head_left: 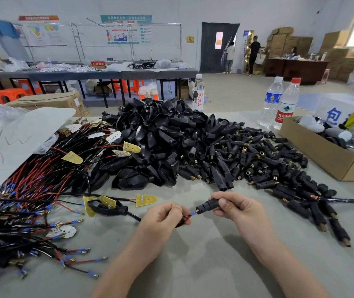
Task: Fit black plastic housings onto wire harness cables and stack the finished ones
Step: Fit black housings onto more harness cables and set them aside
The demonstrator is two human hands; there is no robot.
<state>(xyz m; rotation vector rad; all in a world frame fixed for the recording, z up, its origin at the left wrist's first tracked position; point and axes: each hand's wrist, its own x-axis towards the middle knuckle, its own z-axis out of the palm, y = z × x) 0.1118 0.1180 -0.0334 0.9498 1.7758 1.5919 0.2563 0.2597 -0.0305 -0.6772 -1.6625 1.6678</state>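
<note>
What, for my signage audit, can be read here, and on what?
"不合格区": red sign on the far table.
"农夫山", then cut off: red-capped bottle.
"白开", top character unclear: middle bottle.
"包": white sign, right.
Wall posters and blue-labelled bottle: too blurred.

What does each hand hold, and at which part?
Left hand pinches the red wire just behind its blue tip; right hand grips a black housing by its rear end.

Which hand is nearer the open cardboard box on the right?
Right. The right hand, gripping a black connector, sits left of the box; the left hand, pinching the wire, is farther left.
</note>
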